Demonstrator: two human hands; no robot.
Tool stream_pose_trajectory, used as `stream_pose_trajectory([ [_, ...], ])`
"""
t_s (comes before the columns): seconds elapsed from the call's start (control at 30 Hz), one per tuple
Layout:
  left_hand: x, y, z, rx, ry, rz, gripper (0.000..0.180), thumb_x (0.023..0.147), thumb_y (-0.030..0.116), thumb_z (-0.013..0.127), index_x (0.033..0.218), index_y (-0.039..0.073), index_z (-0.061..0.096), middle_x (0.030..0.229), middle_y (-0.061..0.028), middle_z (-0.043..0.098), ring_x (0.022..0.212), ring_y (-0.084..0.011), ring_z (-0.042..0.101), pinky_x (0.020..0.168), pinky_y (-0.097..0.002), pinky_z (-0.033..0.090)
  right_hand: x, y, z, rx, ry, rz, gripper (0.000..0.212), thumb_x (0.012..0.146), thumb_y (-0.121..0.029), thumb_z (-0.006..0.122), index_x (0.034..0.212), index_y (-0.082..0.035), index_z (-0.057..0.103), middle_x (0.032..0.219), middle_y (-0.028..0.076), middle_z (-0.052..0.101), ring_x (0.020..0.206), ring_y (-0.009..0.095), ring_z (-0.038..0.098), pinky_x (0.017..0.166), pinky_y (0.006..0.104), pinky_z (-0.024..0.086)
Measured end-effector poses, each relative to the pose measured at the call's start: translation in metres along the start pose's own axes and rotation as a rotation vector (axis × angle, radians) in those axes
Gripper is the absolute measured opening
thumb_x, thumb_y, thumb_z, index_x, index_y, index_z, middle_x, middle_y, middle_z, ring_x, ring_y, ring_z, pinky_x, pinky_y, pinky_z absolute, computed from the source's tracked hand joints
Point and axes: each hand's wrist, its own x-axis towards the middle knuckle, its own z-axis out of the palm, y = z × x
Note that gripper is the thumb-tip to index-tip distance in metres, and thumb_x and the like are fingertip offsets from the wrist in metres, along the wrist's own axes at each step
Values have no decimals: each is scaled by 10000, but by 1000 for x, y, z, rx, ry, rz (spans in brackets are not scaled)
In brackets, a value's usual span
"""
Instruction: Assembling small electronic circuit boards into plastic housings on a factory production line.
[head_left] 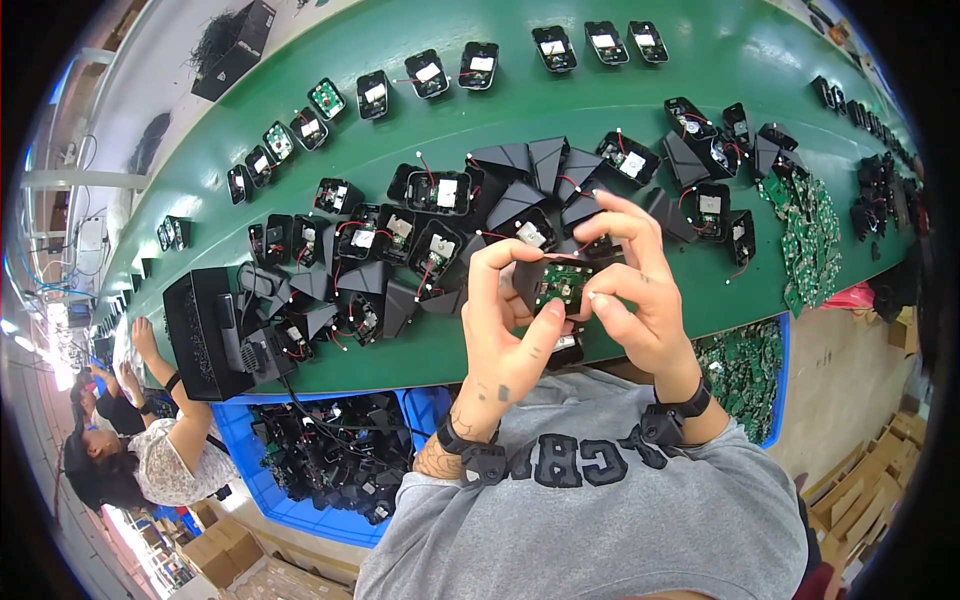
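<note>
My left hand [505, 340] is wrapped round a small black plastic housing [526, 278], its thumb at the lower edge. A green circuit board [560, 283] sits in the mouth of the housing, facing up toward me. At the board's right side, the thumb and forefinger of my right hand [645, 300] are pinched together beside a small white tip, perhaps a wire connector; too little of it shows to tell. The other right fingers are curled above. Just beyond my hands, an open black housing [530, 232] with a white block inside lies among the others.
Many black housings with red wires crowd the green table [400, 135]; more stand in a row [480, 65] farther back. Loose circuit boards [808, 240] are heaped at the right. Blue bins [300, 520] of parts stand below the near edge. A co-worker [165, 450] is at the left.
</note>
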Motion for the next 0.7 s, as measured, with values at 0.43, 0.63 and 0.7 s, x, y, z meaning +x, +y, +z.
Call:
stream_pose_trajectory([
  [0.43, 0, 0, 6, 439, 23, 253, 464, 718, -8, 645, 1175, 7, 568, 1105, -94, 645, 849, -133, 668, 702, -249, 563, 5, -4, 1, -167, 23, -25, 111, 614, -156, 594, 583, -57, 554, 1209, 129, 584, 1302, 407, 381, 1045, 495, 289],
  [0.63, -2, -2, 7, 487, 27, 273, 482, 710, 8, 659, 1183, 14, 566, 1071, -101, 650, 799, -138, 662, 657, -259, 558, 1, -5, -1, -154, 6, -22, 99, 618, -143, 593, 585, -64, 543, 1187, 124, 586, 1302, 413, 377, 1041, 496, 299],
  [0.7, -4, -3, 8, 495, 47, 294, 481, 709, 9, 662, 1181, 13, 568, 1045, -104, 653, 780, -134, 656, 643, -257, 554, 1, -5, -2, -139, -5, -28, 93, 625, -135, 590, 590, -64, 542, 1180, 124, 587, 1301, 414, 378, 1039, 500, 301],
])
